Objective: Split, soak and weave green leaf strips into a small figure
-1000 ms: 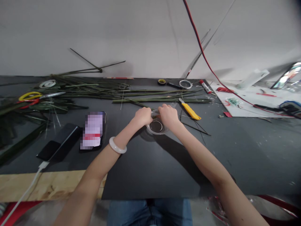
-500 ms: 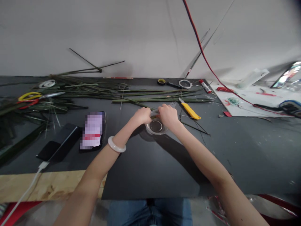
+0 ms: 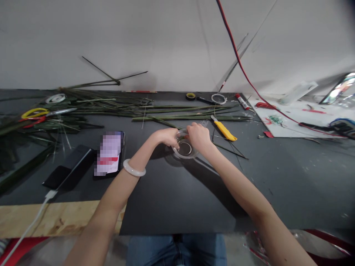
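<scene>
And there it was, a clear plastic bowl sitting on a black sheet, right up near the sheet's far edge, with both hands on it! The right hand was clenched over the far right of the rim, fingers curled down around the plastic, a firm grasp on the bowl. The left hand came in from the other side, its fingertips right at the near-left rim, though you couldn't tell whether it was truly gripping. A thin green sliver showed by those fingers, too small to call. A white bangle sat on the left wrist.

Just beyond the bowl lay long green stalks, stretched across the worktop, with a yellow craft knife beside them to the right. Further back were a roll of tape and a wire ring. To the left, a phone with its screen blurred lay next to a black power bank with a white cable running off the edge. Yellow-handled scissors rested among more stalks at the far left, and a white board carried scraps at the far right, under a red cable.
</scene>
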`<state>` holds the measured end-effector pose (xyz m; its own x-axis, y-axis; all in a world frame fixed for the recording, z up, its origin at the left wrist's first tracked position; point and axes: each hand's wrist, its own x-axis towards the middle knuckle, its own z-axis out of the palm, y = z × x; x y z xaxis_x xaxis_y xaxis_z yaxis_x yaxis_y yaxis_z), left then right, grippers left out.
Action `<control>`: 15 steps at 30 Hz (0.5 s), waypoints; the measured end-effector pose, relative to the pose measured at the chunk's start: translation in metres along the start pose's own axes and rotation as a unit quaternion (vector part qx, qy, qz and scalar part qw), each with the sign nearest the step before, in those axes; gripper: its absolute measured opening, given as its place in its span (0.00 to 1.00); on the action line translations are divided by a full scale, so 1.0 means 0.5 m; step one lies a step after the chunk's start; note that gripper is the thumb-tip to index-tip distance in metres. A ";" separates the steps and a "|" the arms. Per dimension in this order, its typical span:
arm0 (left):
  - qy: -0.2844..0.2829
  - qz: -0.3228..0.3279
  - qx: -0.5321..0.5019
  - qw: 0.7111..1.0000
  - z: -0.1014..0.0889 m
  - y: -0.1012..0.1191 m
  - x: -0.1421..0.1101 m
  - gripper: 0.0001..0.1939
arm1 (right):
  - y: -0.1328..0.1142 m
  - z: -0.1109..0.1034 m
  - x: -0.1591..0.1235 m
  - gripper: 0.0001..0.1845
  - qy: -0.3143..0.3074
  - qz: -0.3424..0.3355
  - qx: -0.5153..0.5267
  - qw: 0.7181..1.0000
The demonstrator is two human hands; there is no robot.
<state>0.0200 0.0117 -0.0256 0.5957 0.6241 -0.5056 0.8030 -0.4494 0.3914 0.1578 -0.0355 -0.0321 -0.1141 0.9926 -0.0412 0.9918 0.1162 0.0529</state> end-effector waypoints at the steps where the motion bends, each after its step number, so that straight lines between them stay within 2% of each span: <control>1: 0.016 -0.016 -0.001 1.000 0.001 0.003 0.000 0.15 | 0.000 0.000 0.000 0.12 -0.001 0.001 -0.001 1.000; 6: 0.107 -0.088 0.032 0.990 0.012 0.022 -0.005 0.09 | 0.000 0.000 -0.001 0.12 -0.001 0.003 -0.004 1.000; 15: 0.095 -0.070 0.013 0.993 0.014 0.020 -0.006 0.09 | 0.010 -0.009 -0.002 0.11 -0.023 -0.019 -0.010 1.000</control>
<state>0.0264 0.0009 -0.0258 0.4666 0.7898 -0.3982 0.8792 -0.3652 0.3060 0.1625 -0.0357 -0.0272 -0.1477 0.9850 -0.0897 0.9855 0.1542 0.0709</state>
